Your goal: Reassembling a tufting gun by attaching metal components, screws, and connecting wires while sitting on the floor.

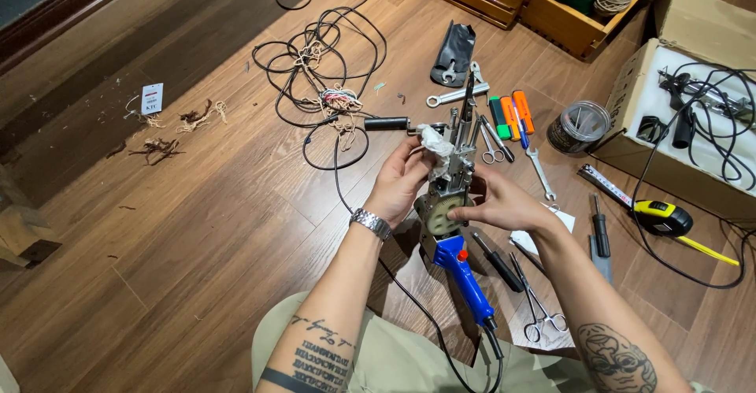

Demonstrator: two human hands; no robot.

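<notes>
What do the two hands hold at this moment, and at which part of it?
Both hold a metal power tool with a blue handle. The left hand grips its upper frame with a crumpled white cloth; the right hand holds its round gear side.

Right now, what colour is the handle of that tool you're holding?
Bright blue handle with a small red button, seen clearly in the head view.
</notes>
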